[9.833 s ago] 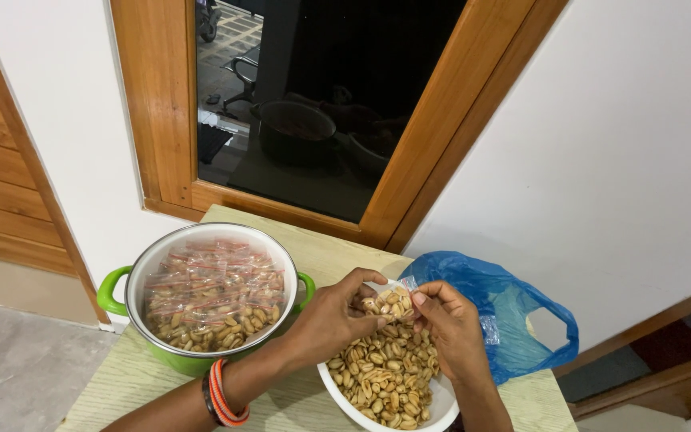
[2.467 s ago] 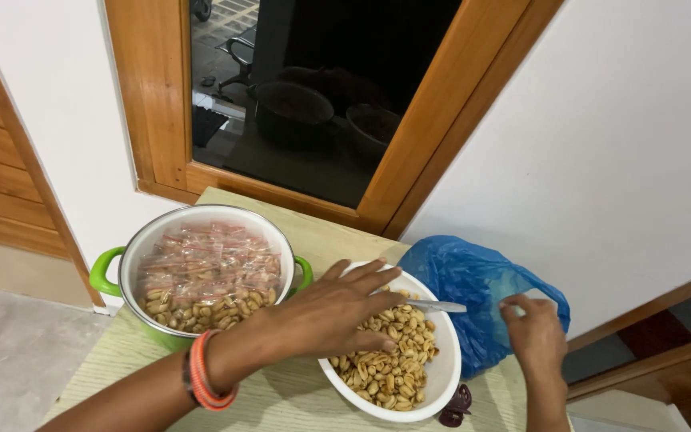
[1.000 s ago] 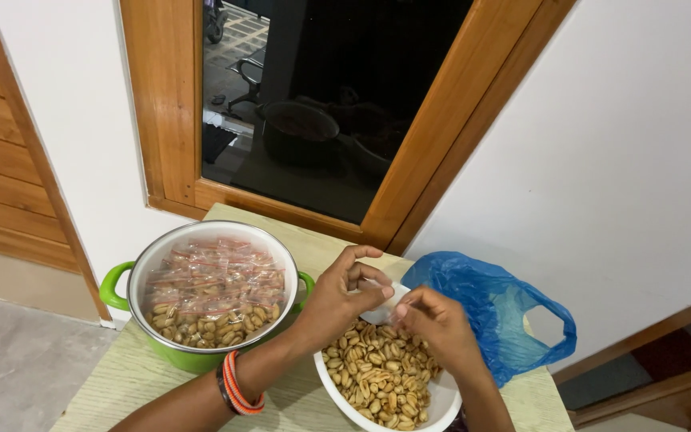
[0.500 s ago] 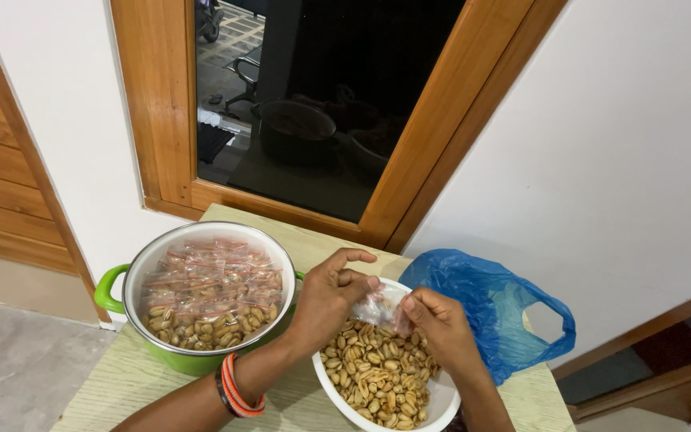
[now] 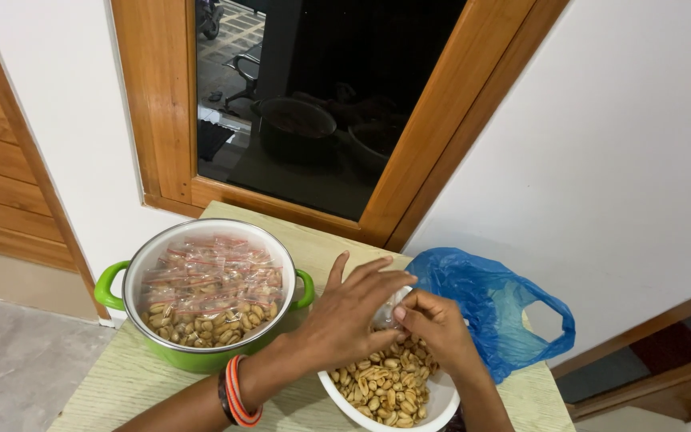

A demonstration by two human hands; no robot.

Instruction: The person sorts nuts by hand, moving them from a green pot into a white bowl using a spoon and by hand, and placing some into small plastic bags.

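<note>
Sitting far left on the bench (image 5: 121,384), one green pot (image 5: 201,298) holds many small packed bags; next, the left hand (image 5: 353,312) and right hand (image 5: 435,326) pinch one small clear bag (image 5: 385,314) above one white bowl (image 5: 433,410) of peanuts; one blue plastic bag (image 5: 489,308) lies rightmost.

Beside the one green pot (image 5: 201,352) there are one white bowl (image 5: 433,404), one blue plastic bag (image 5: 489,308) and two hands.
</note>
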